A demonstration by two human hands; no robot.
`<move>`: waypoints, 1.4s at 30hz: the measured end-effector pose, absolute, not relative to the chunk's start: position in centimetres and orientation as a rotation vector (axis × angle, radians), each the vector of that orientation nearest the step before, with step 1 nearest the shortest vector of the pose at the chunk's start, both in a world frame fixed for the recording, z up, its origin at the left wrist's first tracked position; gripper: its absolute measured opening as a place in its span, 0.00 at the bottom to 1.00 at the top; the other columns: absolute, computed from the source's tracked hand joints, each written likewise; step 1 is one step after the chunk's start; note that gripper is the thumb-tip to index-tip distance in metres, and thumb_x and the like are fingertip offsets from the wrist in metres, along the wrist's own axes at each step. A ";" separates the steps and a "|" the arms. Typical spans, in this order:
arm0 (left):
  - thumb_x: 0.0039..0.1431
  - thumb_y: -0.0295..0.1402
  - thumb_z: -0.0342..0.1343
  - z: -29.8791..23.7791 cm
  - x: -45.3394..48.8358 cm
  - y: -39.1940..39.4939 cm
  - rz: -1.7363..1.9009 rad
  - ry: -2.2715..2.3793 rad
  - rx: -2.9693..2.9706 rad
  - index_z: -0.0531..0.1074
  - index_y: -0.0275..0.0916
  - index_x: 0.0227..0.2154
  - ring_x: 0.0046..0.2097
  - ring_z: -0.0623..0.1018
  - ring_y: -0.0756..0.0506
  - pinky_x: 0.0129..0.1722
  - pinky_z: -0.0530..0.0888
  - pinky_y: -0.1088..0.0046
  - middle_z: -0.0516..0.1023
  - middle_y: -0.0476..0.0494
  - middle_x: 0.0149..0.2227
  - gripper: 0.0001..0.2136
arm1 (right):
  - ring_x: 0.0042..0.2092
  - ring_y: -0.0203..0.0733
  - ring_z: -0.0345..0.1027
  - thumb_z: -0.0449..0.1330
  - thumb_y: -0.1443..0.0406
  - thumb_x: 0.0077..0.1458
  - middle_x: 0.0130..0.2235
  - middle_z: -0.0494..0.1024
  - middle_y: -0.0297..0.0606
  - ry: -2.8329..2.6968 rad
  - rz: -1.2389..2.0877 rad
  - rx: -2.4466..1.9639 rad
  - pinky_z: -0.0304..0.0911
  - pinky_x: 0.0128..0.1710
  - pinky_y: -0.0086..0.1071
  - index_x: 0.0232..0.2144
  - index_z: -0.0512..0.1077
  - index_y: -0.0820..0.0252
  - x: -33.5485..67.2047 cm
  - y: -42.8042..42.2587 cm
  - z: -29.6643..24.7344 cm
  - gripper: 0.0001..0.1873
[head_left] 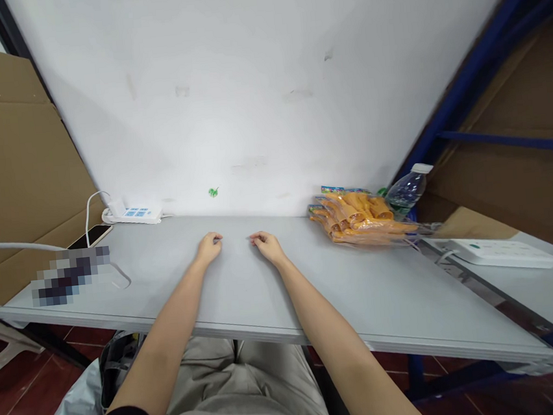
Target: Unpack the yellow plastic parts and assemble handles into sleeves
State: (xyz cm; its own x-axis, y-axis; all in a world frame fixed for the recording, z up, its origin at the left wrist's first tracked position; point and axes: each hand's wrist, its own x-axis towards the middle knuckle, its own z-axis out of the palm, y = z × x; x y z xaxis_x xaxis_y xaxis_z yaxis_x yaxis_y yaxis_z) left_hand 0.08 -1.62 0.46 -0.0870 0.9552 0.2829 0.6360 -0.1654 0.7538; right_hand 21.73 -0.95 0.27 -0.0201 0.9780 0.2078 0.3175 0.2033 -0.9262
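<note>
My left hand (210, 248) rests on the grey tabletop (246, 302) with its fingers curled in toward the thumb. A small dark spot shows between thumb and fingers, too small to name. Across a short gap, my right hand (268, 247) holds its thumb and fingertips together in a pinch pointing left. Whatever may be in that pinch is too small to make out. The two hands are apart. Nearest to the right hand on the table is a clear plastic packet of orange items (355, 216).
A clear bottle (406, 190) leans behind the packet. At the back left lie a white power strip (135, 214) and a phone (94, 236), near a blurred-out object (70, 277) and cable. Another white power strip (503, 253) sits right. A white wall (266, 104) stands behind.
</note>
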 end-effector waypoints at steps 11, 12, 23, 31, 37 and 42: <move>0.49 0.20 0.52 0.5 0.1 -1.7 1.144 1.722 1.824 0.76 0.38 0.33 0.47 0.78 0.44 0.53 0.72 0.65 0.80 0.43 0.42 0.12 | 0.36 0.40 0.74 0.57 0.67 0.46 0.31 0.79 0.36 -1.375 0.805 -1.299 0.67 0.44 0.35 0.30 0.74 0.58 22.4 -0.4 1.0 0.07; 0.49 0.20 0.52 0.6 0.2 -1.7 1.148 1.720 1.825 0.76 0.38 0.32 0.47 0.78 0.44 0.53 0.72 0.64 0.80 0.43 0.41 0.11 | 0.36 0.40 0.74 0.58 0.65 0.46 0.32 0.79 0.36 -1.288 0.776 -1.275 0.67 0.43 0.34 0.31 0.73 0.58 22.9 -0.2 1.4 0.07; 0.49 0.19 0.52 0.4 0.3 -1.4 1.129 1.730 1.900 0.76 0.38 0.32 0.47 0.78 0.44 0.53 0.72 0.65 0.80 0.42 0.41 0.11 | 0.20 0.31 0.68 0.50 0.53 0.59 0.24 0.74 0.27 -0.296 0.786 -0.963 0.62 0.20 0.24 0.30 0.61 0.55 32.1 0.8 6.8 0.13; 0.51 0.20 0.52 0.8 0.3 -1.8 1.076 1.749 1.907 0.77 0.37 0.34 0.48 0.77 0.44 0.53 0.71 0.65 0.80 0.42 0.42 0.11 | 0.16 0.33 0.63 0.39 0.50 0.65 0.20 0.71 0.31 -0.186 0.790 -1.015 0.63 0.15 0.26 0.31 0.64 0.56 33.1 0.0 7.9 0.22; 0.52 0.20 0.51 1.1 0.4 -2.0 1.022 1.783 1.912 0.77 0.37 0.35 0.49 0.77 0.45 0.55 0.70 0.67 0.79 0.42 0.44 0.12 | 0.14 0.35 0.63 0.33 0.48 0.65 0.19 0.71 0.32 -0.165 0.767 -1.034 0.63 0.14 0.28 0.33 0.65 0.58 33.4 -0.6 8.2 0.29; 0.52 0.20 0.51 1.1 0.4 -2.0 1.020 1.771 1.915 0.77 0.36 0.36 0.49 0.77 0.45 0.54 0.70 0.68 0.79 0.41 0.44 0.13 | 0.15 0.38 0.65 0.25 0.46 0.63 0.18 0.69 0.32 -0.211 0.714 -1.070 0.65 0.16 0.31 0.33 0.66 0.59 33.9 -0.7 8.1 0.36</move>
